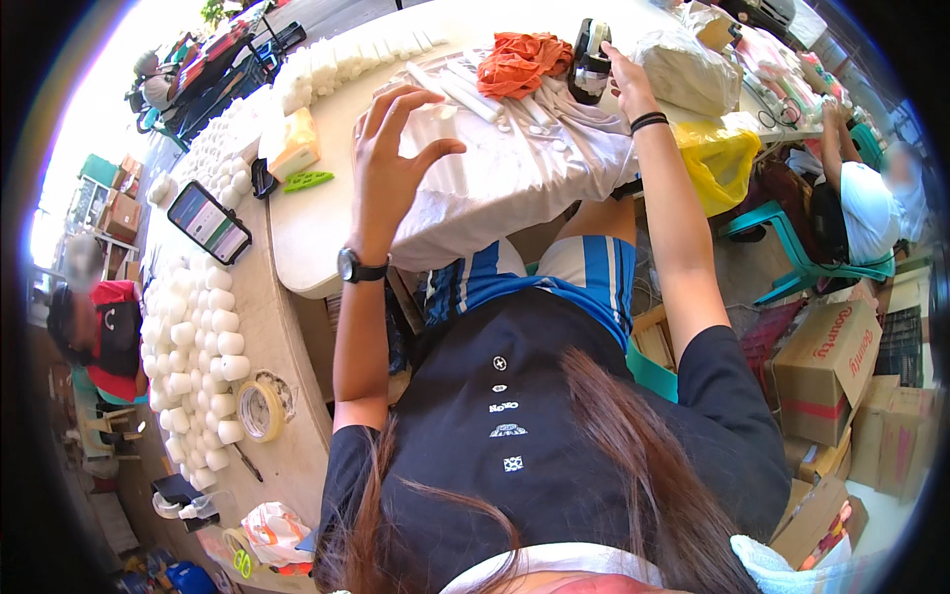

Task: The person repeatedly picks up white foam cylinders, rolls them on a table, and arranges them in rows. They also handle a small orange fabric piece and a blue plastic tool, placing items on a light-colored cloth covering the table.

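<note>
My left hand (pixel 389 158) hangs above the cloth-covered table, its fingers curved and apart, with nothing in them. White cloth (pixel 455 203) drapes over the table's front edge under it. At the far side, my right hand (pixel 630 81) grips a black object with a pale round band (pixel 591 61); its exact kind is unclear. Just left of that object lies a crumpled orange cloth (pixel 524 64). Long white sticks (pixel 463 94) and small white pieces rest on the white cloth between my hands.
Left of me are many white cylinders (pixel 198 366), a phone (pixel 210 223), tape rolls (pixel 259 411) and a yellow pack (pixel 295 144). A yellow bag (pixel 714 166) hangs right of my right arm. Cardboard boxes (pixel 826 366) stand at right, near a person on a green chair (pixel 792 247).
</note>
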Available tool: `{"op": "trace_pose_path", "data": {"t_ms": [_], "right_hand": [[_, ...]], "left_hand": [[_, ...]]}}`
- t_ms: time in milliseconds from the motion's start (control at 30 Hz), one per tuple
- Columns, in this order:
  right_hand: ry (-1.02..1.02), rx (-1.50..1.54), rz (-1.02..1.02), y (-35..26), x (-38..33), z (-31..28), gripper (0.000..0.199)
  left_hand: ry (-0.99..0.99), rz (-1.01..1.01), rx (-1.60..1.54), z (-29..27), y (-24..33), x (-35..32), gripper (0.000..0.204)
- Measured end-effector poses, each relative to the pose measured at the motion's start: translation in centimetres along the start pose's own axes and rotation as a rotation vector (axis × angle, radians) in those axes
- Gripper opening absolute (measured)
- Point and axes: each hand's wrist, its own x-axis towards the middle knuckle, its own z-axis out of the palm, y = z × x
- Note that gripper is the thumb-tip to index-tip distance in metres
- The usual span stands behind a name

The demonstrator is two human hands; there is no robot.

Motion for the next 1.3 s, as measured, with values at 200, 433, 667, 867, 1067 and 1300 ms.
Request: {"op": "trace_pose_path", "data": {"t_ms": [200, 433, 667, 867, 1067, 1300], "right_hand": [[-0.072, 0.101, -0.113, -1.8, 0.2, 0.6, 0.030], [-0.028, -0.278, -0.318, 0.9, -1.8, -0.7, 0.029], [-0.141, -0.745, -0.411, 1.3, -1.5, -3.1, 0.046], [-0.232, -0.458, -0.550, -3.1, -11.2, -1.9, 0.038], [-0.994, 0.323, 0.030, -6.6, -25.2, 0.0, 0.030], [-0.986, 0.138, 0.007, -7.2, -28.4, 2.0, 0.035]], "left_hand": [[-0.098, 0.000, -0.021, -2.1, -0.3, 1.0, 0.040], [0.023, -0.079, -0.197, -0.9, 0.5, 0.1, 0.026], [0.010, -0.118, -0.213, 1.1, 1.3, -2.1, 0.028], [-0.026, -0.118, -0.322, 1.5, 1.1, -3.6, 0.029], [-0.108, -0.130, -0.341, 1.2, 0.8, -5.0, 0.050], [-0.015, -0.035, -0.297, 1.4, 0.8, -5.5, 0.061]]}}
